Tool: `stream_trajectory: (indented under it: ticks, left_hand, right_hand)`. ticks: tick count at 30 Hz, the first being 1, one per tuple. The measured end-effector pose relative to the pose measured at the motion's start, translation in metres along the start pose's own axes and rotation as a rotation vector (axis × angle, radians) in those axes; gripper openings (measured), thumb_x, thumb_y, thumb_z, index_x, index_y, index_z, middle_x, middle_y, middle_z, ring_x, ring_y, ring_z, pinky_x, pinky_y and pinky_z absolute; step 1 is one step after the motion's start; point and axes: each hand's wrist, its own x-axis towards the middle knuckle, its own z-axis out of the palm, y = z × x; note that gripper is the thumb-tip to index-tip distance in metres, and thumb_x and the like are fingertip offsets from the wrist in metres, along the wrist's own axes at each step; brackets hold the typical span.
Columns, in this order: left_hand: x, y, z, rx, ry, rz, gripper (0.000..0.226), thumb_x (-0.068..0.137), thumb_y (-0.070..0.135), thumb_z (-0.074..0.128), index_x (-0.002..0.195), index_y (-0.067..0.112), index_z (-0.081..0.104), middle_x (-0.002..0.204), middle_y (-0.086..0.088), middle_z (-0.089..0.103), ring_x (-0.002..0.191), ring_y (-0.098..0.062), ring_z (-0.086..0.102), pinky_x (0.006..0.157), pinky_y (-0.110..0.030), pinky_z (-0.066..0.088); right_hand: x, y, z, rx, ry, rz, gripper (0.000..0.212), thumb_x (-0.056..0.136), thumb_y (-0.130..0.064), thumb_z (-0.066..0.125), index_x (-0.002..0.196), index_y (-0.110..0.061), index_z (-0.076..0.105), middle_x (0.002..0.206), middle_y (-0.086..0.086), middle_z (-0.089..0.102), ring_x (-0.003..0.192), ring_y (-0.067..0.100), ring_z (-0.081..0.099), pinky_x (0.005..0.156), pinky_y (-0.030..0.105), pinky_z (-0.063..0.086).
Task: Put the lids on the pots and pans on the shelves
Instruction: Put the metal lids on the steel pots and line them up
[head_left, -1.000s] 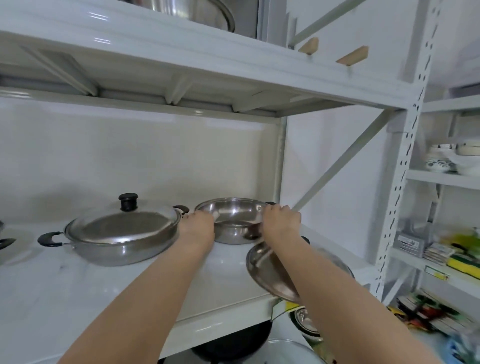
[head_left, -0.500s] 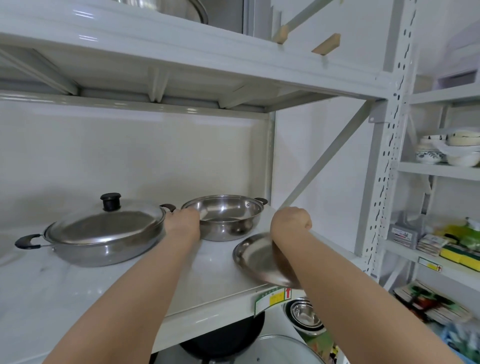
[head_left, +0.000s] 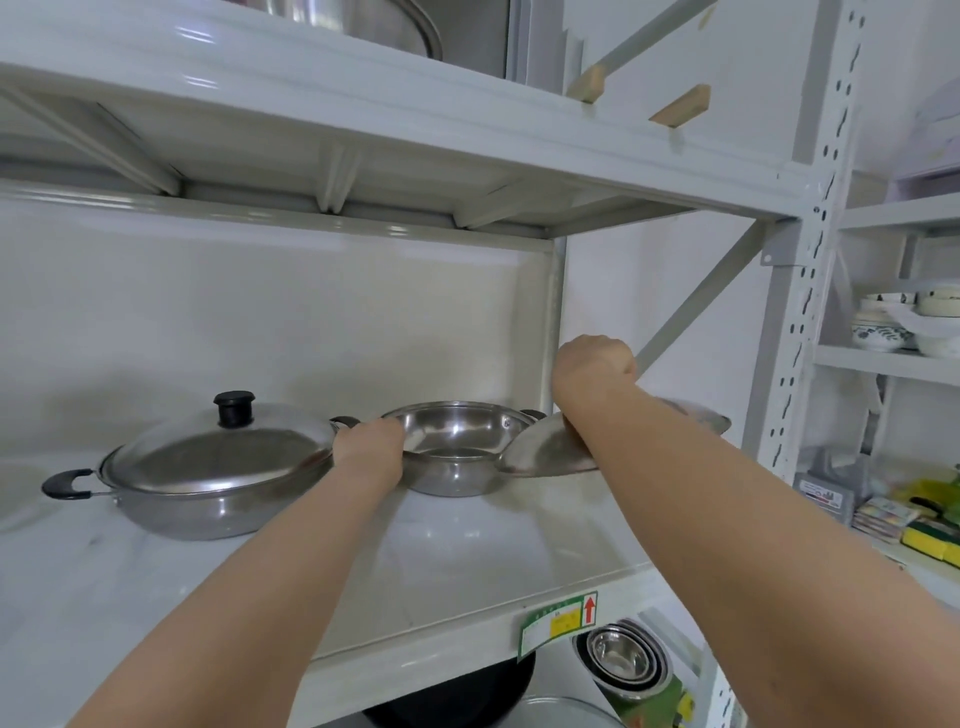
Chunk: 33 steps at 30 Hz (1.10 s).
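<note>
On the shelf (head_left: 467, 561), the left hand (head_left: 370, 451) gripped the open pot (head_left: 453, 448) by its rim. The right hand (head_left: 595, 371), fist closed, held a lid (head_left: 540, 452) tilted beside the pot, touching its right edge.

Patterned white ceramic bowls (head_left: 883, 332) are sitting on a neighbouring grey side shelf (head_left: 883, 361) at right, while yellow-and-green scouring sponges (head_left: 930, 540) are lying on a lower ledge beside a stack of small colourful packets (head_left: 883, 517). A green-and-yellow label with a red arrow (head_left: 561, 621) is peeling from a white shelf edge, and two pale wooden blocks (head_left: 680, 106) are showing against the white wall above.
</note>
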Motion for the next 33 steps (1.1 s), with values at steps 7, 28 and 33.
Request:
stream_trajectory:
  ticks: [7, 28, 33]
  left_hand:
    - [0.01, -0.011, 0.0, 0.162, 0.04, 0.026, 0.038, 0.092, 0.006, 0.045, 0.127, 0.011, 0.055, 0.132, -0.01, 0.057, 0.127, -0.028, 0.044, 0.103, -0.034, 0.034]
    - [0.038, -0.007, -0.019, 0.011, -0.16, -0.01, 0.04, 0.081, 0.009, 0.074, 0.118, -0.001, 0.063, 0.122, -0.019, 0.063, 0.115, -0.033, 0.06, 0.092, -0.038, 0.049]
    - [0.045, -0.006, -0.014, -0.004, -0.142, -0.005, 0.038, 0.074, 0.006, 0.078, 0.109, -0.001, 0.066, 0.115, -0.019, 0.065, 0.109, -0.035, 0.063, 0.087, -0.04, 0.052]
  right_hand:
    - [0.022, -0.019, -0.029, -0.001, 0.097, -0.006, 0.033, 0.054, 0.008, 0.045, 0.077, -0.011, 0.059, 0.072, -0.002, 0.051, 0.052, 0.015, 0.043, 0.044, 0.018, 0.019]
    - [0.093, -0.153, 0.069, 0.49, 0.201, -0.361, 0.037, 0.095, -0.004, 0.036, 0.128, 0.004, 0.052, 0.132, 0.022, 0.048, 0.121, 0.038, 0.047, 0.101, 0.038, 0.041]
    - [0.091, -0.161, 0.081, 0.479, 0.17, -0.392, 0.035, 0.097, -0.008, 0.04, 0.128, 0.002, 0.054, 0.131, 0.021, 0.048, 0.121, 0.039, 0.046, 0.101, 0.039, 0.041]
